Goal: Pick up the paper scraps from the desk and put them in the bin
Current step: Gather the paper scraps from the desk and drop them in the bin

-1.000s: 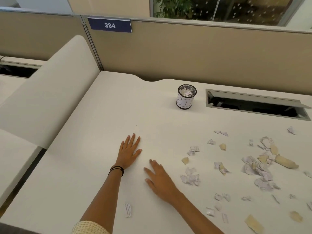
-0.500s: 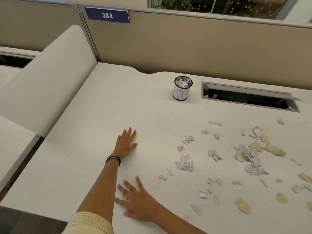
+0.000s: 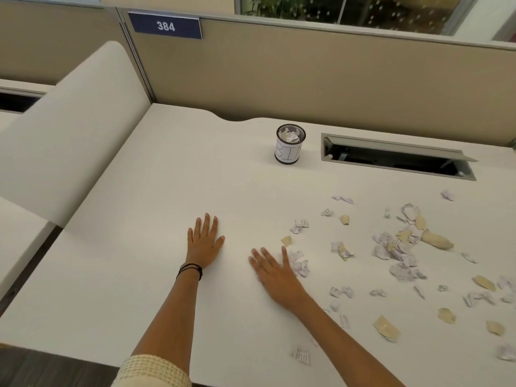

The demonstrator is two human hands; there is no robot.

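Observation:
Several white and tan paper scraps [image 3: 396, 247] lie scattered over the right half of the white desk [image 3: 156, 196]. A small round mesh bin [image 3: 289, 148] labelled BIN stands at the back, with scraps inside. My left hand [image 3: 205, 241] rests flat on the desk, fingers apart, holding nothing. My right hand [image 3: 275, 270] lies flat beside it with fingers spread, its fingertips touching a crumpled white scrap [image 3: 298, 263]. One printed scrap [image 3: 300, 354] lies near the front edge, under my right forearm.
An open cable tray [image 3: 396, 157] is sunk in the desk right of the bin. A beige partition [image 3: 307, 79] with a sign reading 384 closes the back. A white curved divider [image 3: 69, 129] borders the left side.
My right hand moved from near the front edge forward and right, up to the crumpled scraps. A scrap it covered now lies near the front edge. The left hand stayed put.

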